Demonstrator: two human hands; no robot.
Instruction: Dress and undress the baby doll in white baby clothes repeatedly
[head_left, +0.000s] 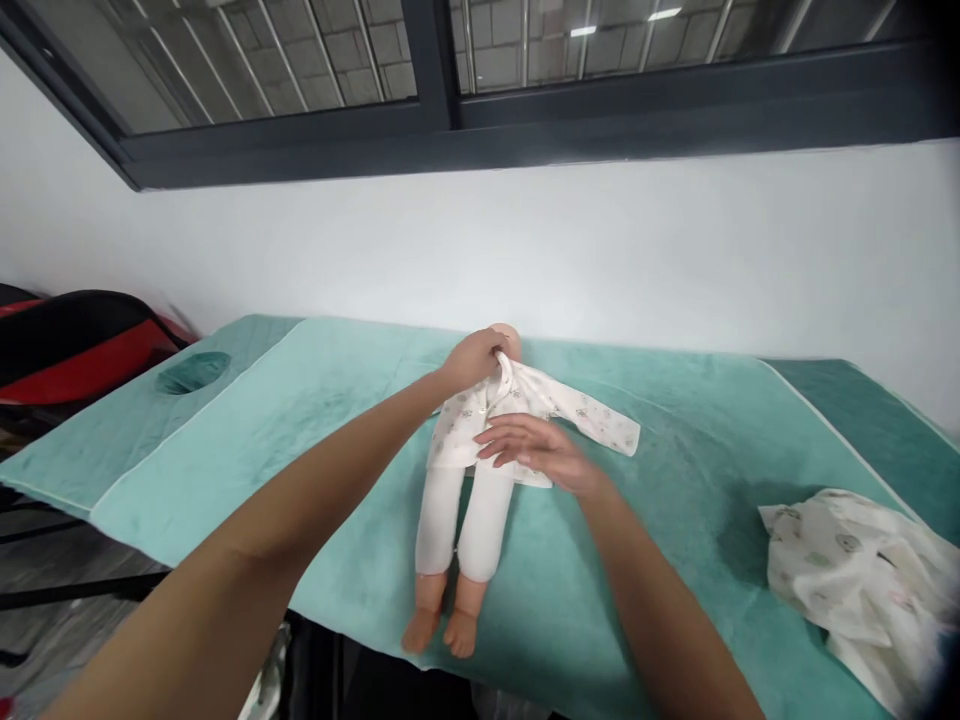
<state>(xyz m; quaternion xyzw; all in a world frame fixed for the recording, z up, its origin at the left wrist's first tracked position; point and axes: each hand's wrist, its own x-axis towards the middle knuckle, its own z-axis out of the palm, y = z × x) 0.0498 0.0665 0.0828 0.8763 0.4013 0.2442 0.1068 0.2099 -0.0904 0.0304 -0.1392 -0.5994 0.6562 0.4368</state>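
A baby doll (465,520) lies on its back on a teal table cover (315,450), head toward the wall, bare feet toward me. It wears white trousers and a white printed top (577,408) with one sleeve stretched to the right. My left hand (472,358) is closed, pinching the top at the collar near the doll's head. My right hand (536,450) rests flat on the doll's belly, fingers stretched out and pointing left.
A crumpled white printed cloth (855,570) lies at the right end of the table. A round face hole (193,370) sits in the cover at the left end. A red and black object (67,350) stands beyond the left edge. White wall and window behind.
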